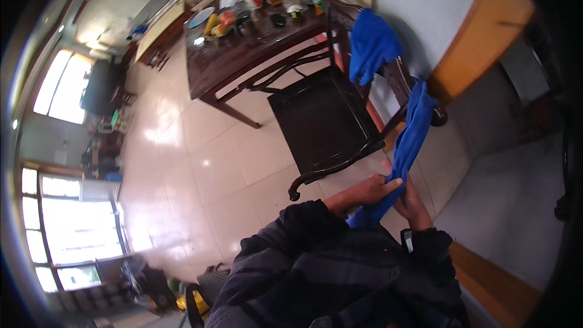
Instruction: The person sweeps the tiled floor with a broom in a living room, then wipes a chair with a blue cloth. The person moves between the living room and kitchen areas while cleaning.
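Note:
A long blue cloth (413, 127) runs in a gathered strip from the end of the dark wooden chair's top rail (395, 75) down to my hands. My left hand (377, 190) grips it from the left, thumb lying across the front. My right hand (413, 204) holds the same stretch from the right, its fingers partly hidden behind the fabric. The strip's lower end hangs below my hands against my dark jacket. More blue cloth (374, 45) drapes over the chair back; whether it joins the strip, I cannot tell. The chair's seat (325, 120) lies left of the strip.
Beyond the chair, a dark wooden table (214, 70) carries fruit (222, 23), a plate (201, 17), cups and bottles. An orange-brown wooden door frame (483, 32) and a pale wall are at the right. The curved chair arm (319, 174) reaches near my left forearm. Glossy floor tiles (218, 159) extend left.

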### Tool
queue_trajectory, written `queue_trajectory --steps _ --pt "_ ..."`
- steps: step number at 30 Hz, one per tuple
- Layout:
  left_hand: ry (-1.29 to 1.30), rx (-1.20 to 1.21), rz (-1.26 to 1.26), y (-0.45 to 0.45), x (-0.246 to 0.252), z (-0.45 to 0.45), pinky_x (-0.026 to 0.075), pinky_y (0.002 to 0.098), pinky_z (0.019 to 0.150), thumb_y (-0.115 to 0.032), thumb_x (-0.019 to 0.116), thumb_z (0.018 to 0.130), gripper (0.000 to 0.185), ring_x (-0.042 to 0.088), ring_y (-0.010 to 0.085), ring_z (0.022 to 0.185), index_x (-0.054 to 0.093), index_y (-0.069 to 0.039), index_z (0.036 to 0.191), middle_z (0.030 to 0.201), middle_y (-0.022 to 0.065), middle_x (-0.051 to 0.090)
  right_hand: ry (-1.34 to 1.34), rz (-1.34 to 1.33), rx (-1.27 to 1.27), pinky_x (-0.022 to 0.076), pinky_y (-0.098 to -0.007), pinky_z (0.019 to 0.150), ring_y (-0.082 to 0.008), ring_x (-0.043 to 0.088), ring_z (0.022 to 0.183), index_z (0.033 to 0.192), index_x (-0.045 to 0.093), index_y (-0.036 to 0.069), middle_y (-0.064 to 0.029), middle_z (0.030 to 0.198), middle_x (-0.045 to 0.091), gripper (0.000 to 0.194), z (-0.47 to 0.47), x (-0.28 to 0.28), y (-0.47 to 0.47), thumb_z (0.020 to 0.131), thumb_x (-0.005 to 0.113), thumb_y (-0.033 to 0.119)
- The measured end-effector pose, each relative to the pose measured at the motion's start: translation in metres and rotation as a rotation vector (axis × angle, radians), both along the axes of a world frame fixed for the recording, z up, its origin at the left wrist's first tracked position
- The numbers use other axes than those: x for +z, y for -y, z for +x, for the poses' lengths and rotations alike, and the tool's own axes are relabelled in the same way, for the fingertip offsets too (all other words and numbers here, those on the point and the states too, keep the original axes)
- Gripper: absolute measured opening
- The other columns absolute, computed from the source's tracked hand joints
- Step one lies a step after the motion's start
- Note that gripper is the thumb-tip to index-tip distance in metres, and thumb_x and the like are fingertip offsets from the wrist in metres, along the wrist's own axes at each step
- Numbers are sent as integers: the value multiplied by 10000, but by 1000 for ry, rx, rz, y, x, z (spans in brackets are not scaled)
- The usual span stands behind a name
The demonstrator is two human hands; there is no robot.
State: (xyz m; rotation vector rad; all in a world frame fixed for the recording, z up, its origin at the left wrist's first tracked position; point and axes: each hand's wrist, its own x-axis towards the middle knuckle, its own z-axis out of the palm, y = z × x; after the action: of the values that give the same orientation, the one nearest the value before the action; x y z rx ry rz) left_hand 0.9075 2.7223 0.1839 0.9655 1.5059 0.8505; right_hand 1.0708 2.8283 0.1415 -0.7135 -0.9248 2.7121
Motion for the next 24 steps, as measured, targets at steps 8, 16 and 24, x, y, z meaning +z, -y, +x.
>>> queue_trajectory --steps 8,16,24 --pt "-28 -57 -154 53 -16 -3 550 423 854 -423 583 1050 506 719 280 857 682 34 1244 954 195 735 98 6 249 468 -439 1127 -273 604 1282 1411 560 13 -164 1369 642 460 0 -29 -27 1098 521 347" --pt "-190 9 -387 104 -31 -9 542 426 928 -619 618 976 728 720 355 1014 683 53 1250 1097 251 731 428 105 633 470 -462 1133 -309 620 1275 1400 574 6 -189 1397 621 487 -27 -80 7 1031 643 315" --pt "482 546 -47 93 -63 -39 505 399 1065 -439 768 950 589 656 238 1165 643 -9 1333 1235 121 704 350 679 451 556 -373 991 -249 691 1086 1313 622 5 -136 1204 703 502 -63 -31 10 943 724 329"
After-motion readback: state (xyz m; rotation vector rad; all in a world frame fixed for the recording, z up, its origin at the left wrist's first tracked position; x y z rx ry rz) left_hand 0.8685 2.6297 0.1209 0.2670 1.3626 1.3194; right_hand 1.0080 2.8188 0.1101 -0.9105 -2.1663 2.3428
